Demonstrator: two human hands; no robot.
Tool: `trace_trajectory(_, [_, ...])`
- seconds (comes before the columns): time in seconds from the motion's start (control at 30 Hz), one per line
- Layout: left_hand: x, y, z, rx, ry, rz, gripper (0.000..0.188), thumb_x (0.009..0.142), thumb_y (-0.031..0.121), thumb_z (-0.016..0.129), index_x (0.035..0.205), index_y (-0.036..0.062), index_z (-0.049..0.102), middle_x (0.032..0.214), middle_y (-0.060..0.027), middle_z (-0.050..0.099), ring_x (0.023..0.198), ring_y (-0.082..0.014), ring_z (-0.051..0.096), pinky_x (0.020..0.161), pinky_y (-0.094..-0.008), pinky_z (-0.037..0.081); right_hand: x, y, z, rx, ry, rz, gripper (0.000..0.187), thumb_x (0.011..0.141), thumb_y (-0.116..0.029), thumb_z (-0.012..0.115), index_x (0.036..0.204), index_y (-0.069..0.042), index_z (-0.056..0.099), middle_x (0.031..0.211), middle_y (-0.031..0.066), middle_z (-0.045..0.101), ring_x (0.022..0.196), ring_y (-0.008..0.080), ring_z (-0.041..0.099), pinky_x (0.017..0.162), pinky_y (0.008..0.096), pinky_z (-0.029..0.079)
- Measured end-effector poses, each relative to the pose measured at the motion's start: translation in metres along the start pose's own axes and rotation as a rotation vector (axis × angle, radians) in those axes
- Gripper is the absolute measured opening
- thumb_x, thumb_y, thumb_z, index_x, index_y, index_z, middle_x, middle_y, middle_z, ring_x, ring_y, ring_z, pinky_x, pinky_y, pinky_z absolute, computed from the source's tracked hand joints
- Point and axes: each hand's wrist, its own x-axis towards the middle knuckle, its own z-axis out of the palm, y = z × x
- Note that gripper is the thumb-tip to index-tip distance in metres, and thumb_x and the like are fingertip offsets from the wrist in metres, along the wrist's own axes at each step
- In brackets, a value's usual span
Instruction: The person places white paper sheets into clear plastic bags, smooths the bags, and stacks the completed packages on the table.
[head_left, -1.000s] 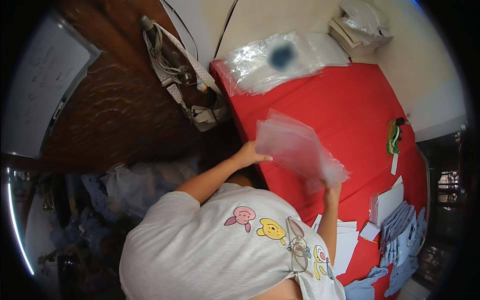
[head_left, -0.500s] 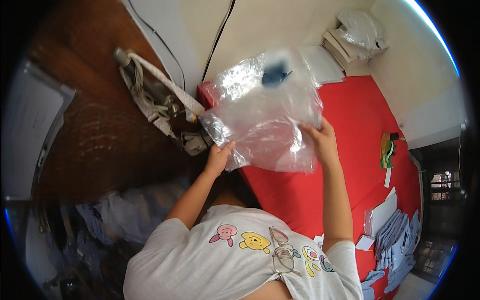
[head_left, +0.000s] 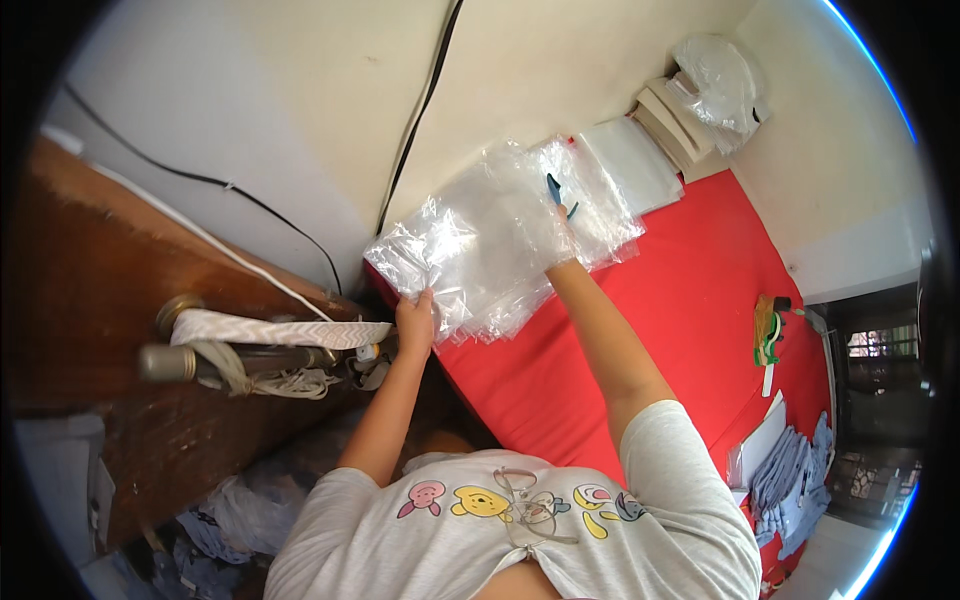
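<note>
A clear plastic bag [head_left: 470, 250] lies spread over a pile of similar bags at the far left corner of the red table [head_left: 690, 300]. My left hand [head_left: 415, 322] pinches its near left corner at the table's edge. My right hand [head_left: 562, 240] reaches to the bag's far right side and shows only dimly through the plastic, still gripping it. A small blue object [head_left: 553, 188] lies among the bags just past my right hand.
A stack of white boxes [head_left: 665, 115] and a bundle of plastic [head_left: 722, 75] sit in the far corner. A green tape dispenser [head_left: 767, 332], white sheets [head_left: 762, 440] and grey-blue cloth pieces [head_left: 800, 480] lie at right. A wooden cabinet with a patterned ribbon roll [head_left: 270, 330] stands at left.
The bag, held up in both hands over the table's middle, has been carried to the far left corner and lowered onto the pile of bags.
</note>
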Motion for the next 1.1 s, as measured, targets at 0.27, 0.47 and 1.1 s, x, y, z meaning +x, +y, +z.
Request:
trace_trajectory(0.27, [-0.005,-0.013,-0.011,0.12,0.01,-0.022,0.046,0.099,0.014,0.075,0.137,-0.0085,0.062,0.126,-0.0221,0.073,0.113,-0.032,0.07,0.101,-0.0406,0.052,0.032,-0.11,-0.084,0.167,0.107,0.553,0.047,0.097,-0.017,0.072,0.142,-0.006,0.061,0.119,0.0124,0.075,0.097,0.0238,0.073,0.073,0.0392,0.057])
trace_trajectory(0.47, [-0.038,0.03,0.002,0.692,0.169,0.231,0.103,0.086,0.021,0.09,0.163,-0.0081,0.028,0.171,-0.0313,0.025,0.151,-0.0482,0.04,0.123,-0.0541,0.036,0.016,-0.13,-0.173,-0.059,0.179,0.532,0.052,0.085,-0.012,0.081,0.134,-0.005,0.068,0.12,0.0105,0.072,0.1,0.0195,0.068,0.084,0.0323,0.057])
trace_trajectory(1.1, [-0.026,0.021,0.0,0.078,0.163,0.038,0.074,0.099,0.007,0.077,0.16,-0.0051,0.038,0.152,-0.0206,0.057,0.133,-0.0273,0.06,0.116,-0.0397,0.045,-0.012,-0.162,-0.017,-0.034,-0.288,0.161,0.055,0.104,-0.025,0.066,0.154,-0.006,0.053,0.162,0.0142,0.05,0.149,0.0299,0.048,0.125,0.0409,0.039])
